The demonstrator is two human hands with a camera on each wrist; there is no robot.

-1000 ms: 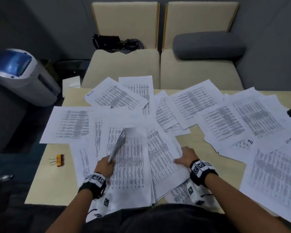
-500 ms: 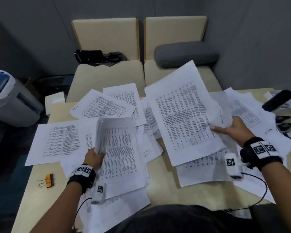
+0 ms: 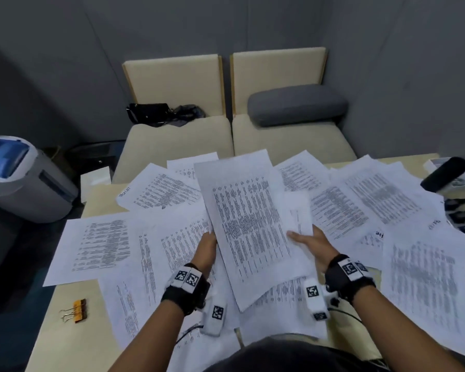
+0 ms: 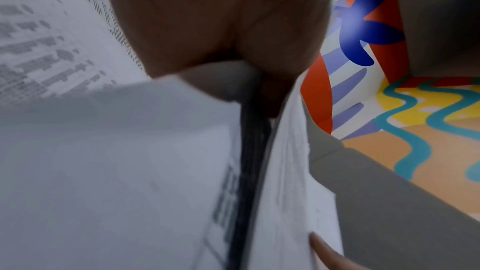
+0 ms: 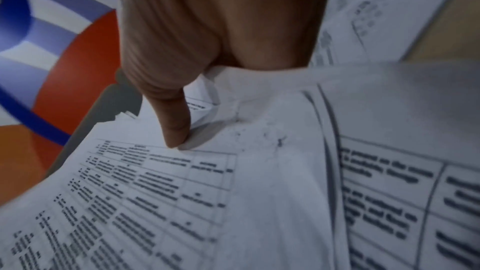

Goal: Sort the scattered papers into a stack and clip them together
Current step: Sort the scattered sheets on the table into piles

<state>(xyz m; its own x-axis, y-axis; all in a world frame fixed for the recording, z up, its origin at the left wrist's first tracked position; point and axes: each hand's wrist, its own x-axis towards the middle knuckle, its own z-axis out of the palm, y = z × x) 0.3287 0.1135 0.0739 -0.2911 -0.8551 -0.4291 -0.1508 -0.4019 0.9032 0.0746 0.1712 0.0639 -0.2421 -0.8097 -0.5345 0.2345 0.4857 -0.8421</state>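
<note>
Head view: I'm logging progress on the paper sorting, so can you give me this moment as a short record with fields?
held stack: printed sheets lifted above the table, held from both sides
left hand: grips the stack's left edge
right hand: thumb on top of the sheets at their right edge
loose papers: many lie scattered over the table
binder clips: near the table's left edge, untouched
clipped: not yet
</note>
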